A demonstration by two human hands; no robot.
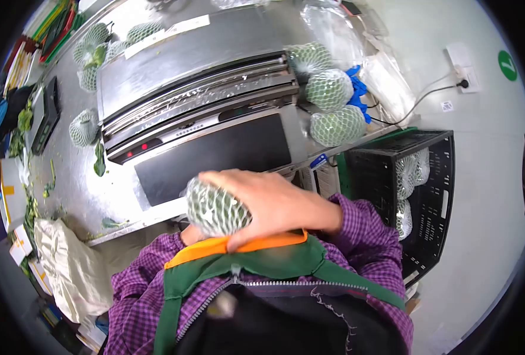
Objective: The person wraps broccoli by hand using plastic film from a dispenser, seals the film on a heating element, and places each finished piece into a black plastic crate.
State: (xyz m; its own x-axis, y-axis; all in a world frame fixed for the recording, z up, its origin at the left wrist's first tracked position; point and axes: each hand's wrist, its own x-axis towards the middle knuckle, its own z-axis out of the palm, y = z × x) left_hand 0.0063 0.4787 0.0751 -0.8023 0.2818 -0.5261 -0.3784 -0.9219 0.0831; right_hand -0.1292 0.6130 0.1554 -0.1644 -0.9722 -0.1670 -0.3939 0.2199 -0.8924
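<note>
My right hand [268, 201] is wrapped round a pale green round item [212, 210] in white foam netting with a shiny clear film over it, held close to my chest. Only a small part of my left hand [190, 235] shows at the sleeve, below and behind the netted item; its fingers are hidden. Just beyond lies the dark flat plate [221, 157] of a metal wrapping machine [191, 65] with a red button.
Netted green items [336, 125] stand right of the machine, others [84, 128] to its left. A black crate [434, 201] at the right holds more. Leaf scraps lie on the metal table [67, 183]. A cream cloth bag [70, 266] hangs at lower left. A cable runs to the wall socket.
</note>
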